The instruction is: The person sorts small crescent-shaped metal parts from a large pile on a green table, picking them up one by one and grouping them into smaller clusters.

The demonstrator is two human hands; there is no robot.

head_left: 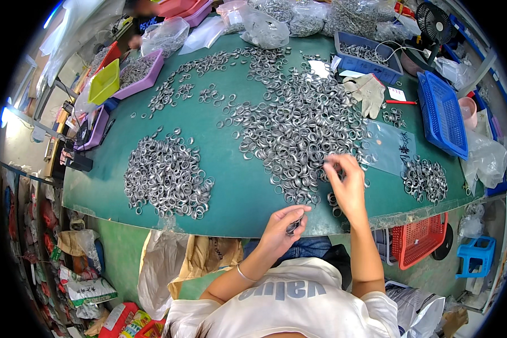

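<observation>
A large heap of grey metal rings [304, 124] spreads over the green table [231, 208]. My left hand [283, 230] is near the table's front edge, its fingers curled around a few metal rings [293, 226] that show in the palm. Thumb and forefinger meet at its tip. My right hand [348, 183] reaches over the heap's near right side with thumb and fingertips drawn together. What it pinches, if anything, blends into the rings behind. A second ring pile [166, 176] lies on the left, and a smaller ring pile [425, 179] on the right.
Work gloves [367, 93], a red pen [401, 102] and a clear plastic bag [386, 147] lie right of the heap. A blue basket [442, 115] stands at the right edge, a blue bin [368, 56] at the back. A purple tray [141, 76] sits far left.
</observation>
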